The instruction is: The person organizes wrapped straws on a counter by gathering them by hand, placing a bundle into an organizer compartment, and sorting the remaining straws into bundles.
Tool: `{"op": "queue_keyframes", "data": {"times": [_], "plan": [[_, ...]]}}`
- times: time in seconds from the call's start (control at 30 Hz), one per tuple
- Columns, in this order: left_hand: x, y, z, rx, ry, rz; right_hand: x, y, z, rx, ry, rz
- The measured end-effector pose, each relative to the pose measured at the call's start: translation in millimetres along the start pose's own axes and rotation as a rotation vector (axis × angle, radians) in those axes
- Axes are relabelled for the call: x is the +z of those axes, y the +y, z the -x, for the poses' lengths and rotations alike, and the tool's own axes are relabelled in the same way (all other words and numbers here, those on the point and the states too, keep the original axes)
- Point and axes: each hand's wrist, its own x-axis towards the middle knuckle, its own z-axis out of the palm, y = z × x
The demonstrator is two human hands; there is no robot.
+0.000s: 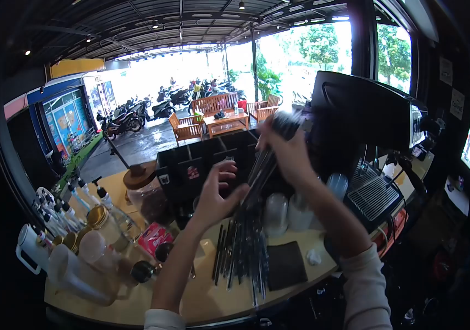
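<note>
My right hand point(290, 146) is raised above the counter, its fingers wrapped round a bundle of dark straws point(261, 169) that look plastic-wrapped. The bundle slants down and to the left, and its top end is blurred. Beside its lower part is my left hand point(219, 190), fingers curved and apart, holding nothing I can see. More dark straws point(238, 256) lie loosely heaped on the wooden counter point(202, 297) below both hands. Behind them stands a black compartment box point(191, 168).
Clear plastic cups point(276, 214) stand right of the straws, near a folded dark cloth point(286, 265) and crumpled white tissue point(314, 257). Pump bottles point(106, 198), a clear pitcher point(75, 275) and a pink packet point(154, 238) crowd the left. A black machine with a drip tray point(375, 192) is at right.
</note>
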Motion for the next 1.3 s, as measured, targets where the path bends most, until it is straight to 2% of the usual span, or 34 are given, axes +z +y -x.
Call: {"op": "queue_keyframes", "data": {"times": [0.1, 0.17, 0.2, 0.33, 0.37, 0.4, 0.57, 0.73, 0.83, 0.97, 1.03, 1.07, 1.1, 1.17, 1.23, 1.3], "plan": [[2, -23, -43, 0.012, 0.131, -0.102, -34, 4, -63, -0.303, 0.161, 0.008], [1, -49, -65, 0.183, 0.213, -0.508, -43, 9, -95, -0.4, 0.214, -0.032], [1, -50, -71, 0.166, 0.212, -0.589, -46, 13, -109, -0.452, 0.238, 0.035], [3, -87, -90, 0.155, 0.12, -0.756, -52, 53, -160, -0.497, 0.272, 0.211], [5, -95, -90, 0.076, 0.055, -0.831, -53, 63, -167, -0.439, 0.263, 0.271], [6, -96, -89, -0.003, -0.01, -0.906, -49, 67, -170, -0.434, 0.266, 0.285], [8, -91, -89, -0.051, -0.065, -0.98, -38, 75, -187, -0.47, 0.3, 0.42], [13, -91, -88, -0.045, -0.041, -1.069, -27, 100, -192, -0.506, 0.13, 0.463], [13, -88, -87, -0.038, -0.05, -1.073, -24, 127, -194, -0.399, 0.063, 0.465], [14, -91, -86, -0.016, -0.029, -1.09, -31, 159, -189, -0.334, 0.093, 0.504], [14, -92, -85, -0.007, -0.017, -1.082, -41, 182, -187, -0.214, 0.13, 0.546], [15, -92, -85, 0.005, -0.004, -1.075, -47, 199, -192, -0.09, 0.058, 0.48], [15, -93, -85, 0.004, -0.004, -1.076, -51, 205, -190, -0.09, 0.058, 0.48], [15, -94, -85, 0.033, 0.013, -1.063, -58, 217, -184, 0.09, -0.07, 0.594], [14, -94, -85, 0.042, 0.017, -1.062, -63, 229, -184, 0.128, -0.116, 0.598], [15, -95, -84, 0.051, 0.018, -1.057, -68, 234, -184, 0.215, -0.247, 0.801]]}}
